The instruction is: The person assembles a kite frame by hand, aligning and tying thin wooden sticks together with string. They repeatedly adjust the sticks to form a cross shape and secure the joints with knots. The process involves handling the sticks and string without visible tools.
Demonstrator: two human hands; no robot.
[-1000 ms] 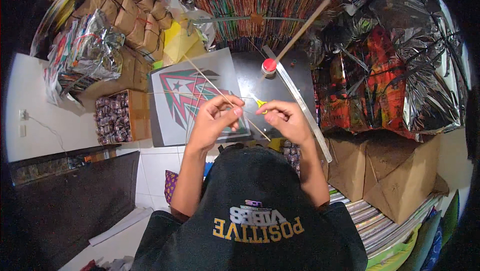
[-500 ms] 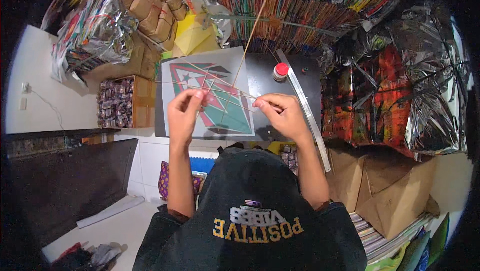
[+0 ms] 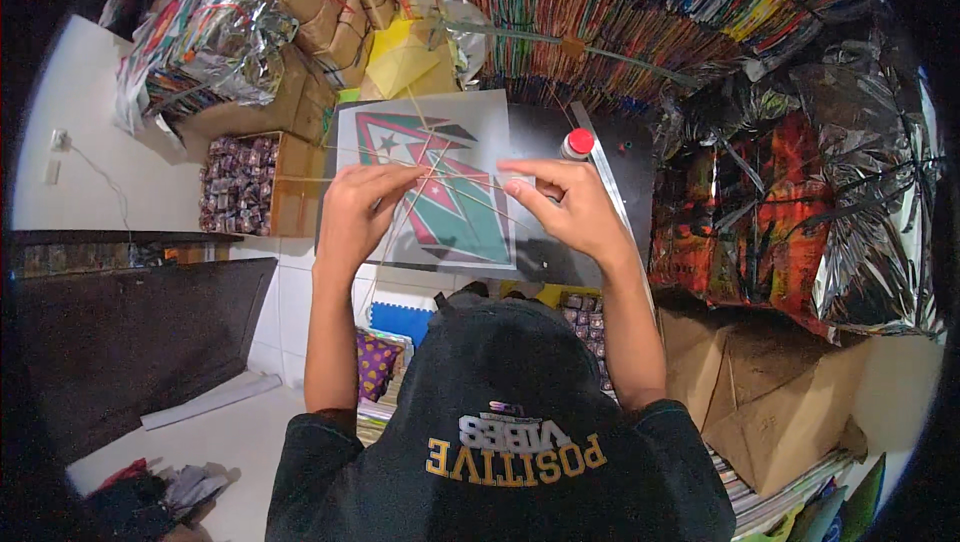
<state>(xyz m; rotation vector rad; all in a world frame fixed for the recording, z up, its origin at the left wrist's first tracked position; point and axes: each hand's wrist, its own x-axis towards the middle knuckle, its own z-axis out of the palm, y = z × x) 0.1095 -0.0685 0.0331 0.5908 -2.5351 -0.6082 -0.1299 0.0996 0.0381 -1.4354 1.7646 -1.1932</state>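
Over the table, my left hand [image 3: 365, 207] pinches a bundle of thin pale sticks [image 3: 428, 170] where they cross one another. The sticks fan out in several directions, one reaching up and away past the table's far edge. To the right, my right hand [image 3: 575, 202] is bent with thumb and index finger close together near a fine strand or stick end; what lies between them is too small to make out. Beneath both hands rests a white sheet [image 3: 490, 112] printed with a red, green and black angular design and a star. Part of it is hidden by my left hand.
On the dark table [image 3: 560, 242] stand a small red-capped bottle [image 3: 577, 144] and a long metal ruler [image 3: 606, 174] along the right side. Stacked bundles [image 3: 590, 2] rise behind. A box of small wrapped packs [image 3: 285, 192] is at left, dark foil-wrapped bundles [image 3: 760, 212] at right.
The sticks have turned, so the long one now leans up to the left instead of the right. My left hand has shifted slightly left, its fingers now at the crossing.
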